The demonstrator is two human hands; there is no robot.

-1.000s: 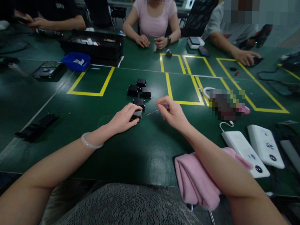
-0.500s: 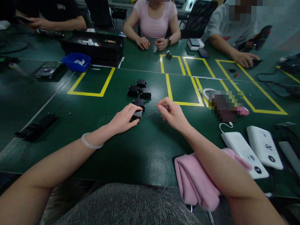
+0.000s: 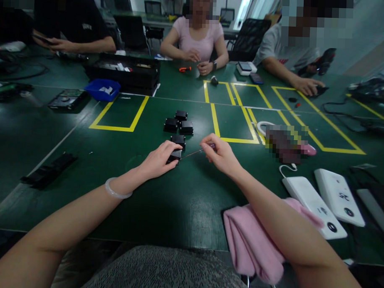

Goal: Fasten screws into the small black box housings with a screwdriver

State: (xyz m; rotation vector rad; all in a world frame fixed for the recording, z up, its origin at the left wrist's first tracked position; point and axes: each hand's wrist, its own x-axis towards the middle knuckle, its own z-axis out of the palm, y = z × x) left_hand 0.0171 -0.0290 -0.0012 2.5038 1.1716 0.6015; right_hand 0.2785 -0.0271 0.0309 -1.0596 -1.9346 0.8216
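Note:
My left hand (image 3: 158,159) is closed on a small black block (image 3: 175,155) that rests on the green table (image 3: 177,202). My right hand (image 3: 221,155) pinches a thin screwdriver (image 3: 194,153); its tip points left into that block. Just behind it sits another black block (image 3: 178,140), and three more black blocks (image 3: 179,121) are clustered a little farther back. A pale bangle (image 3: 115,191) circles my left wrist.
A pink cloth (image 3: 248,238) lies under my right forearm, beside two white devices (image 3: 328,199). Yellow tape rectangles (image 3: 233,116) mark the table. A blue bin (image 3: 102,89) and a black tray (image 3: 128,68) stand far left. Three people sit across the table.
The view has tilted up, so everything sits lower in the picture. My hands keep their grip on the block and screwdriver. The person opposite has raised a hand from the table.

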